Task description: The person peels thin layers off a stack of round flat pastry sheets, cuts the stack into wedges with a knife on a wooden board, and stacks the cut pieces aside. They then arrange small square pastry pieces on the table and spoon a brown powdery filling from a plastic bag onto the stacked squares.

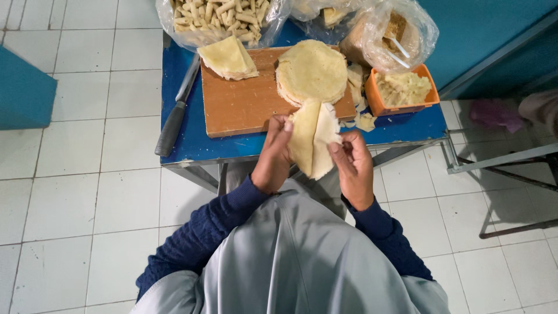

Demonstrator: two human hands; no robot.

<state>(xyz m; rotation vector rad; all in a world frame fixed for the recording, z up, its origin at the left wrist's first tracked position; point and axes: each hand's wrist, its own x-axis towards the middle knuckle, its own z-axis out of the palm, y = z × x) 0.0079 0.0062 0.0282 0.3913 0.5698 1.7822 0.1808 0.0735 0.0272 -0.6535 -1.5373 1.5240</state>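
Thin pale-yellow dough sheet (313,136) looking matt, floppy. Brown wooden cutting board (244,102) showing dull grain. Blue tabletop (192,139) gleaming slightly. Clear plastic bags (401,29) shining, crinkled. Orange plastic tub (401,107) looking smooth.

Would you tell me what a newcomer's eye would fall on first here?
Both hands, left hand and right hand, hold a thin pale wrapper sheet at the blue table's near edge. Behind it, a round wrapper stack sits on the wooden board.

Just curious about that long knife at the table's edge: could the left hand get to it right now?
Probably not at once: the left hand is gripping the thin pale wrapper, though nothing blocks the dark-handled knife.
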